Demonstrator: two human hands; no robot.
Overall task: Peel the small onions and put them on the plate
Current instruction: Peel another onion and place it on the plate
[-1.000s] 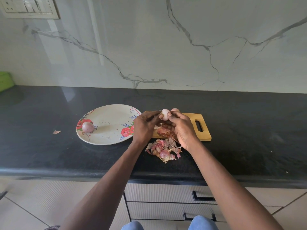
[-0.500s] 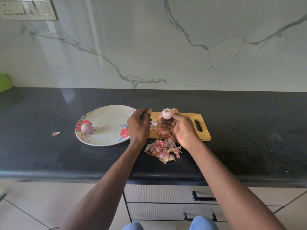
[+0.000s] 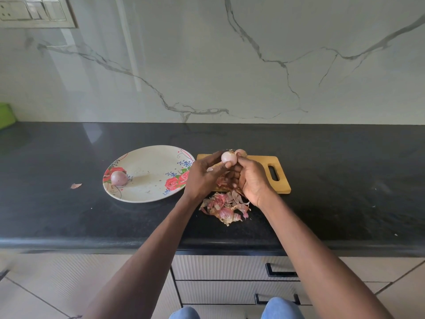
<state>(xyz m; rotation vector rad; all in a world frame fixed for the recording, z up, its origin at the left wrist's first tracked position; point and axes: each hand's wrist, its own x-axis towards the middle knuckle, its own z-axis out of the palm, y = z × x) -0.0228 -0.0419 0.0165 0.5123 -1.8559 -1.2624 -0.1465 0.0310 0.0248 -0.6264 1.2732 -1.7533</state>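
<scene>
Hands meet above the near-left part of a light wooden chopping board with a handle slot (image 3: 279, 180), both forearms reaching up from the bottom of the view over the edge of the black stone counter (image 3: 345, 180). The left hand (image 3: 202, 178) shows its back to the camera, its fingers (image 3: 213, 158) curled toward the right and touching the side of a small pale pink peeled onion (image 3: 228, 157). The right hand (image 3: 251, 180) is also seen from the back, its thumb and forefinger pinching the same onion from the right, so the onion sits clamped between the fingertips of both hands, held up over the board's far edge.

A second small pinkish onion (image 3: 241, 152) peeks out just behind the held one; whether it rests on the board or in the right hand cannot be told. Under the hands lies some reddish skin on the board, and a heap of pink and papery onion peels (image 3: 224, 208) lies on the counter just in front of the board, between the wrists. Left of the board, close beside the left hand, a white oval plate with red roses (image 3: 147, 194) carries one purple peeled onion (image 3: 119, 178) near its left rim. Farther left a single scrap of dry skin (image 3: 76, 186) lies on the counter. Behind stands a white marble-patterned wall (image 3: 230, 65) with a switch panel (image 3: 34, 11) at top left.
</scene>
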